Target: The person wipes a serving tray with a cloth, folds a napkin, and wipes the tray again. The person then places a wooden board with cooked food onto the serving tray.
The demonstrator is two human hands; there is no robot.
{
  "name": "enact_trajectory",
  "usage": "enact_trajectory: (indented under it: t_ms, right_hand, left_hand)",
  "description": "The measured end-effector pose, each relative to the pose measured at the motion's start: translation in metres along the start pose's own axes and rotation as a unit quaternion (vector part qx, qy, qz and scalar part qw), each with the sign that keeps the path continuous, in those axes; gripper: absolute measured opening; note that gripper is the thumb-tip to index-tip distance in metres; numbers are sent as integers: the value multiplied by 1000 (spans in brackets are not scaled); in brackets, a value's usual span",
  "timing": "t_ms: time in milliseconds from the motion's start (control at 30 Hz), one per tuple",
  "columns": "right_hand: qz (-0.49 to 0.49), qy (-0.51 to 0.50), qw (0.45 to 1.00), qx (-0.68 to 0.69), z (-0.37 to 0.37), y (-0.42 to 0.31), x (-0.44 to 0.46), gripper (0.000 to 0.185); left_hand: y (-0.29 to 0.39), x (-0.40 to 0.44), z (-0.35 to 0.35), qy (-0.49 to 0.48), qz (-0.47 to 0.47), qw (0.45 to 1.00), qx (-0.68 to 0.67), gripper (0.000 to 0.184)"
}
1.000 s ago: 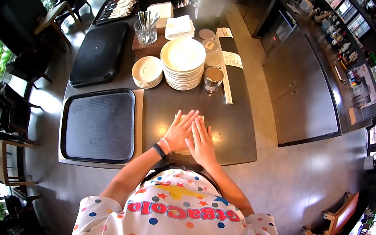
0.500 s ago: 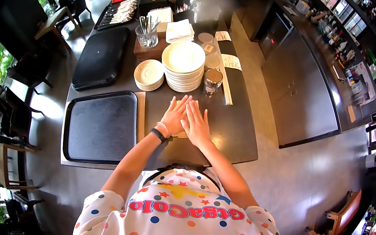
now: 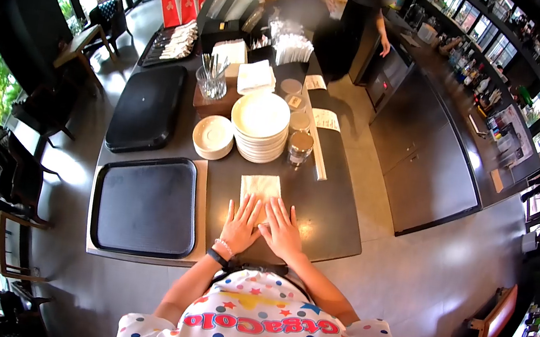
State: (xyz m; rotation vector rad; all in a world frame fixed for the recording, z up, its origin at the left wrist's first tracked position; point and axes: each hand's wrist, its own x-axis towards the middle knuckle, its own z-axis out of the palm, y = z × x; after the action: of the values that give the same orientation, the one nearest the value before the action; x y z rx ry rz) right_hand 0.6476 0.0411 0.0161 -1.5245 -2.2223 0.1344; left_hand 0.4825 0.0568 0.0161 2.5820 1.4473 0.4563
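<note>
While both hands [image 3: 239, 230] [image 3: 283, 234] are lying unclenched on paper [image 3: 261, 185], a tray [image 3: 146, 204] is occupying the surface's [image 3: 333, 207] near-left corner. Someone [image 3: 353, 26] is standing farther back.

The napkin [image 3: 261, 186] looks papery and matt, the tabletop [image 3: 329, 214] smooth, glossy

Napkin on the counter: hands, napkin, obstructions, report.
Left hand, right hand open, palms down over near part of napkin. Far end exposed on counter. Plate stack beyond, apart; nothing on exposed part.
</note>
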Motion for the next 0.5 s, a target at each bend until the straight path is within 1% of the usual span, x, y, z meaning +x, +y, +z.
enact_trajectory:
  t_ms: [33,100,167,200,267,333,367,400,467,500]
  right_hand:
    - [-1,9,1000,11,-1,0,1,57]
    - [-2,43,998,36,-3,0,-1,55]
    - [-8,75,996,55,-8,2,0,53]
    - [-12,90,994,63,-9,1,-3,52]
    - [-8,110,991,81,-10,-3,-13,48]
    - [7,135,987,92,-16,-15,-27,47]
    - [13,145,985,94,-14,-20,-36,46]
    - [29,159,982,95,-11,-29,-47,46]
    - [60,188,975,98,0,-53,-67,46]
    - [86,187,975,82,7,-68,-76,46]
  left_hand:
    - [-2,-2,-2,6,0,1000,-1,74]
    - [3,-11,-29,6,9,999,-31,76]
    - [-1,-32,-55,30,-14,998,-58,77]
    - [-11,-47,-66,44,-34,998,-33,79]
    - [-37,-79,-95,125,-108,986,-20,78]
    - [-84,-119,-114,188,-203,960,39,76]
    - [-115,-141,-117,229,-241,940,73,73]
    - [-144,-163,-124,275,-270,920,79,70]
    - [-217,-214,-121,298,-341,888,81,53]
    - [-250,-237,-116,293,-383,871,90,50]
